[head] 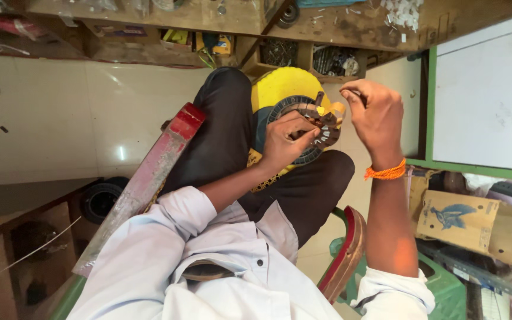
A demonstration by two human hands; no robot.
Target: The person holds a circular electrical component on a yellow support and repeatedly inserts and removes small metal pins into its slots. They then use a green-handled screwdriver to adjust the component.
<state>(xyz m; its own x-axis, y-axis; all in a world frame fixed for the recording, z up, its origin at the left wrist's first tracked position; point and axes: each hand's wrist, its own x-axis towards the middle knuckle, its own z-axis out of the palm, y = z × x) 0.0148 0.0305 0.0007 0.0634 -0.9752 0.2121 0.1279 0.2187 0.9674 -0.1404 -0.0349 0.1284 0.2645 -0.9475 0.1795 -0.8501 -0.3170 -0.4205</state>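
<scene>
While the person sits with knees drawn up, the head camera looks down on both hands working over the lap. The left hand (288,139) presses its curled fingers onto a dark ring-shaped stator (309,127), which rests on a yellow disc (282,89) on the dark trousers (226,136). Just beside it, the right hand (374,115) hovers with fingers pinched narrow; what they pinch is too small to tell. An orange thread band (386,172) circles that wrist. Well off to the right lies a cardboard box (466,222).
</scene>
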